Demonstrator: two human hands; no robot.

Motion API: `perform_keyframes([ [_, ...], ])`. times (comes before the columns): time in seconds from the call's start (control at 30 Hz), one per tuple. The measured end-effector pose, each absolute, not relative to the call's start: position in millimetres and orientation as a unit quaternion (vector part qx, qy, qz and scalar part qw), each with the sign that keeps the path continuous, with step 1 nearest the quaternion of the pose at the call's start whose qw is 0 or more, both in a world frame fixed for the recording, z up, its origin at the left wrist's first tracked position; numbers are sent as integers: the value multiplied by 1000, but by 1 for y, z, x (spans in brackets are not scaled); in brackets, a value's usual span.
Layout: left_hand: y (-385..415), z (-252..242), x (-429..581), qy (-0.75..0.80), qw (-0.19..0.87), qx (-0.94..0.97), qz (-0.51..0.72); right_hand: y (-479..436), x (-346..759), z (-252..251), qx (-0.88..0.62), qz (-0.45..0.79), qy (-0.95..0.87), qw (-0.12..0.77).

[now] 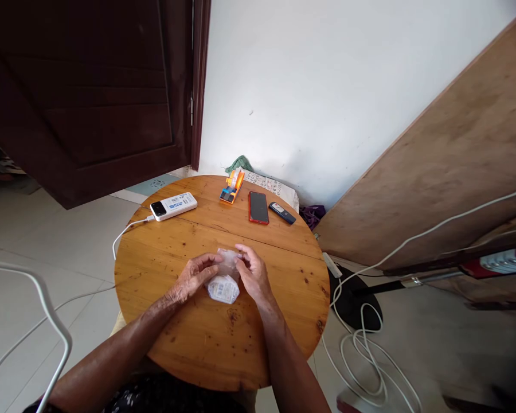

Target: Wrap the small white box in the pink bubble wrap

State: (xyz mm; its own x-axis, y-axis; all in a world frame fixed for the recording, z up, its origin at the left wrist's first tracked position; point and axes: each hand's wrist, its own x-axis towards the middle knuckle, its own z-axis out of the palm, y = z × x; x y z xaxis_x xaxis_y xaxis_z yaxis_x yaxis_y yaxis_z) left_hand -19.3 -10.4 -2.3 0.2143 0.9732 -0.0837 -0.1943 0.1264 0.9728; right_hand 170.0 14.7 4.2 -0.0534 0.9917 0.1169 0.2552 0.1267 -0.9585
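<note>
Both hands meet over the middle of a round wooden table (198, 350). My left hand (194, 280) and my right hand (253, 274) pinch the top of a small clear plastic bag (224, 282) that holds white packets with blue print. The fingers of both hands are closed on the bag's upper edge. The bag's lower part rests on the tabletop between my wrists.
At the table's far side lie a white power bank (173, 206) with its cable, an orange tape dispenser (233, 186), a red-edged phone (258, 207) and a small dark phone (282, 213). A leaning wooden board (447, 160) stands right. White cables (365, 350) coil on the floor.
</note>
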Motion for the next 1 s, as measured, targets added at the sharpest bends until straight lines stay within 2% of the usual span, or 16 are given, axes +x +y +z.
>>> perform_keyframes([
  [0.23,-10,-2,-19,412,620,498,444,20,174,4,-496,433,-503,560],
  [0.33,-10,-5,-18,405,642,489,430,23,177,3,-518,410,-509,551],
  [0.47,-8,-12,-19,399,668,448,441,24,184,8,-585,307,-525,537],
  [0.57,-7,-13,-19,401,671,432,450,20,187,16,-602,294,-563,484],
  [0.73,-8,-10,-18,375,710,382,457,7,171,22,-613,282,-677,294],
  [0.8,-8,-9,-16,343,740,346,464,4,163,20,-626,258,-693,249],
  [0.9,-7,-7,-14,310,764,310,474,5,162,17,-623,263,-693,248],
  [1.0,-2,-7,-16,312,752,301,496,11,172,16,-603,298,-676,300],
])
